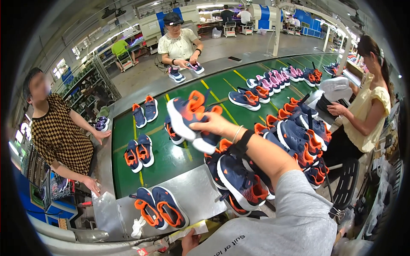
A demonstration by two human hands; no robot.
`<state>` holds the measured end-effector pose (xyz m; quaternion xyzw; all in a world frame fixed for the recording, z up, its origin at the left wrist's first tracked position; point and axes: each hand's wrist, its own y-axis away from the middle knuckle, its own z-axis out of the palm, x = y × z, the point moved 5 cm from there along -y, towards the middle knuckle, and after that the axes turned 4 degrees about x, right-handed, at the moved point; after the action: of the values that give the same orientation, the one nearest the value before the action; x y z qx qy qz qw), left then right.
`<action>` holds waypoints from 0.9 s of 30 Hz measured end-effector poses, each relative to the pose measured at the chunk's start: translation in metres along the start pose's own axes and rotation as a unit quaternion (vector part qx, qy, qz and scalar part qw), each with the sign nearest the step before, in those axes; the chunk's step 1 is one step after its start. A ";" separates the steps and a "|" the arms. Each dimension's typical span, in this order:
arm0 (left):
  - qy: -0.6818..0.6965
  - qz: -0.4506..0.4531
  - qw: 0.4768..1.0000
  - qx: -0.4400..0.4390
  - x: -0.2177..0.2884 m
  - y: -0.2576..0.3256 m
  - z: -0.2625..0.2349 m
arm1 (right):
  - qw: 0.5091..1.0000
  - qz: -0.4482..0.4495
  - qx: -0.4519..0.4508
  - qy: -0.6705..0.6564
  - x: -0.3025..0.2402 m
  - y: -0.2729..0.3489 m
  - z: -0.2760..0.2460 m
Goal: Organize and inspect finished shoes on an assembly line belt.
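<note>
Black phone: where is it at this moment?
In the head view, the phone lies upper right of centre on the far metal ledge, just beyond the green belt and right of the far-side co-worker.

I have room over the green belt between the paired shoes at left and the shoe heap at right, but raised shoes in the right hand obstruct farther across.

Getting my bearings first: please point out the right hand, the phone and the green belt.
Right hand [217, 126], head view: back of the hand.
Phone [234, 59], head view: middle of its dark face.
Green belt [169, 156], head view: bare surface.
</note>
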<state>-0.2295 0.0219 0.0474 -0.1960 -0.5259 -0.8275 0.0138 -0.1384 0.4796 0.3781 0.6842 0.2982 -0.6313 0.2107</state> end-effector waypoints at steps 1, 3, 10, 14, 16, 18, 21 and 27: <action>0.000 0.018 1.000 0.016 0.000 -0.005 -0.001 | 0.994 -0.011 0.038 0.098 0.010 -0.011 -0.026; -0.031 -0.032 0.999 0.019 0.004 0.009 0.005 | 0.958 -0.037 0.086 0.272 0.022 -0.022 -0.068; -0.116 -0.081 0.984 0.104 0.003 0.040 0.019 | 0.887 -0.041 0.152 0.434 0.063 -0.072 -0.146; -0.146 -0.012 0.983 0.112 0.012 0.061 0.046 | 0.881 -0.010 0.179 0.439 0.091 -0.088 -0.164; -0.357 -0.039 0.906 0.222 0.032 0.087 0.070 | 0.852 -0.034 0.168 0.495 0.104 -0.092 -0.163; -0.281 0.004 0.949 0.146 0.020 0.083 0.057 | 0.859 -0.033 0.144 0.491 0.109 -0.096 -0.156; -0.182 -0.047 0.975 0.119 0.007 0.063 0.031 | 0.857 -0.038 0.130 0.498 0.121 -0.101 -0.158; -0.227 -0.024 0.964 0.135 0.004 0.052 0.026 | 0.837 -0.005 0.128 0.532 0.155 -0.110 -0.174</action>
<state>-0.2137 0.0219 0.1031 -0.3628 -0.6265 -0.6826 -0.0993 -0.0804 0.6977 0.2538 0.9339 0.2843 -0.2040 -0.0731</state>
